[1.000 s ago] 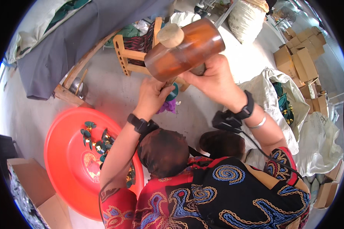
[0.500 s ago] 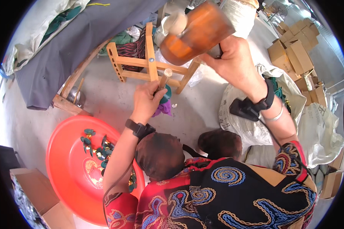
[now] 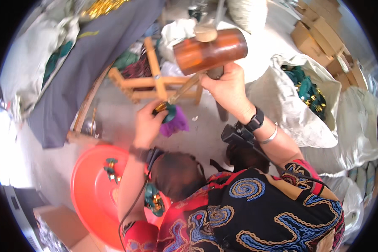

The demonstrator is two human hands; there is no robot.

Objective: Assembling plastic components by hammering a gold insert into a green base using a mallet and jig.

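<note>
My right hand [image 3: 227, 86] grips the dark handle of a mallet with an amber-brown wooden head [image 3: 212, 50]. A thin wooden stick [image 3: 187, 88] slants from that hand's fingertips down toward my left hand. My left hand [image 3: 149, 122] is closed on a small green and gold ornament [image 3: 168, 112], partly hidden by the fingers. Beneath the ornament hangs a purple cloth [image 3: 175, 122]; how it is attached I cannot make out. Similar ornaments [image 3: 153, 199] lie in a red basin [image 3: 86, 185] beside my left forearm.
A wooden folding frame [image 3: 157, 80] stands ahead of my hands. At the right, a white woven sack [image 3: 273, 96] holds more green and gold pieces [image 3: 308, 90]. Cardboard boxes [image 3: 315, 35] are stacked behind it. Dark grey cloth [image 3: 71, 101] drapes at the left.
The mallet has come lower and slowed. The wooden stick has passed from my left hand to my right fingertips. My left hand, slightly lower, now holds the green and gold ornament.
</note>
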